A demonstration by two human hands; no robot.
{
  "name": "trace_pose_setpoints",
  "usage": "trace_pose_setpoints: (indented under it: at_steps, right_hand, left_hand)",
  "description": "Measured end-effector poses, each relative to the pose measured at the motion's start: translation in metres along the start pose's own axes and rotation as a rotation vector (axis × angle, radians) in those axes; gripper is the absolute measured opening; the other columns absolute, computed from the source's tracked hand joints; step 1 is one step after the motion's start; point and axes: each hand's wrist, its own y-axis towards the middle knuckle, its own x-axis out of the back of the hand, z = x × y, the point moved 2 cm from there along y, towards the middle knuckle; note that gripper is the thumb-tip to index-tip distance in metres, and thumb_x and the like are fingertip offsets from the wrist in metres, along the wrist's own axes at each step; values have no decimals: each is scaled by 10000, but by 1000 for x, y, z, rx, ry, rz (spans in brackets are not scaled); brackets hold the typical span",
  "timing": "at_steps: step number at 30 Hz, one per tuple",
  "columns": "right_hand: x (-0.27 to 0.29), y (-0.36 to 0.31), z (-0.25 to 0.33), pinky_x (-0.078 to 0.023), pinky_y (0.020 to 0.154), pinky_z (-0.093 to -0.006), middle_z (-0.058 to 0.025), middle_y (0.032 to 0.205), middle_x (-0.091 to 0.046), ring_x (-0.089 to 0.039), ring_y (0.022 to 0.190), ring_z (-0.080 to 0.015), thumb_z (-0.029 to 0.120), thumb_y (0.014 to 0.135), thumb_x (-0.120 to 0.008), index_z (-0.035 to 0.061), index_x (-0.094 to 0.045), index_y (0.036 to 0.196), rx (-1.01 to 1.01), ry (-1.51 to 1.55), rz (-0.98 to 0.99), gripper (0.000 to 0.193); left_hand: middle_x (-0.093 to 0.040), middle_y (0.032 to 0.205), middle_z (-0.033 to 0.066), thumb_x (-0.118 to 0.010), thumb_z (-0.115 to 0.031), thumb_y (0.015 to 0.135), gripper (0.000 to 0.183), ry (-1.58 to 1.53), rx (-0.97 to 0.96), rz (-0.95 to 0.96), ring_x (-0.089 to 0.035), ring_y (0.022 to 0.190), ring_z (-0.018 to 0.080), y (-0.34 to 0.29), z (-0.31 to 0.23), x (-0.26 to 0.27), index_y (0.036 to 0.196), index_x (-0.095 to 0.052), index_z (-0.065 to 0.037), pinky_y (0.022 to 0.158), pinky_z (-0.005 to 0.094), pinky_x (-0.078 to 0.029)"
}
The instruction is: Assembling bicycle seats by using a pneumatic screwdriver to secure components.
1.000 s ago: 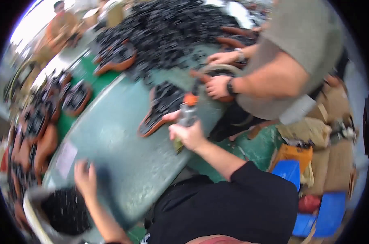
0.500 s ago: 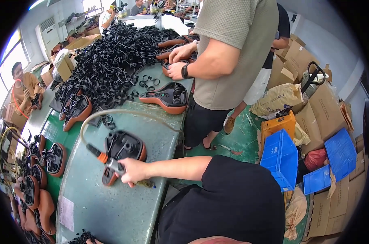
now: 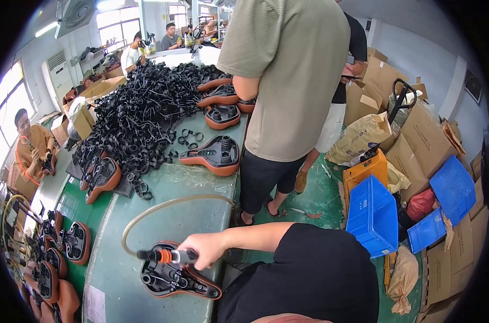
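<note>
My right hand (image 3: 200, 250) is closed around an air screwdriver (image 3: 171, 256) with a grey body, an orange ring and a black end. A pale hose (image 3: 163, 204) curves away from that black end. The tool lies almost level above an upturned bicycle saddle (image 3: 161, 288), brown at the rim with a black underside. Its wide end faces left and its nose points to the lower right. The driver's tip is hidden by my hand, so I cannot tell whether it touches the saddle. No part of my left hand shows.
Farther along the bench (image 3: 112, 231) lie another upturned saddle (image 3: 217, 155) and a heap of black clamp parts (image 3: 142, 113). A co-worker (image 3: 293, 81) stands at its right edge. More saddles (image 3: 74, 242) lie left, on a green surface. Blue crates (image 3: 371, 215) and cartons (image 3: 417, 151) stand right.
The saddle before me has turned, its nose now toward me. My right hand has swung the screwdriver level. My left hand, earlier at the lower edge by small black pieces, has left view.
</note>
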Motion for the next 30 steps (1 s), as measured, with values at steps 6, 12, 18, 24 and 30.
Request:
trace_pose_setpoints:
  at_steps: [6,12,18,24,30]
  right_hand:
    - [7,4,-19,-519,755,-273,-5,973,-717,-633,811,-79,34,856,-721,53,-650,1123,447,8,-263,277]
    - [3,7,-10,-533,797,-287,0,954,-721,-649,865,-97,37,857,-719,58,-661,1126,425,-33,-288,276]
    - [6,1,20,-543,674,-279,-67,970,-705,-658,741,-105,-11,886,-668,27,-643,1093,402,250,-233,212]
    - [-36,1,96,-568,660,-317,-182,1062,-662,-666,724,-162,-43,926,-626,44,-495,1214,860,561,27,328]
    - [-50,5,104,-587,693,-410,-203,1048,-651,-671,704,-220,-3,934,-617,35,-490,1208,912,499,150,304]
  left_hand:
    - [-743,1036,241,-823,-253,878,293,66,-76,-10,-706,976,416,7,-18,0,1021,-763,-5,885,478,-548]
    - [-709,1188,258,-720,-257,993,335,-364,43,-153,-706,1046,398,-15,-72,36,1199,-729,7,938,477,-557]
    - [-665,1051,89,-584,-89,1086,125,-1302,46,30,-632,944,165,-40,-100,11,1150,-639,3,814,307,-533]
    - [-644,1052,135,-640,-31,1031,148,-1967,108,414,-630,859,222,-89,-196,22,1170,-655,17,740,384,-553]
    - [-674,1087,186,-691,-28,994,199,-2287,-29,623,-693,831,271,-90,-248,19,1181,-723,34,739,381,-595]
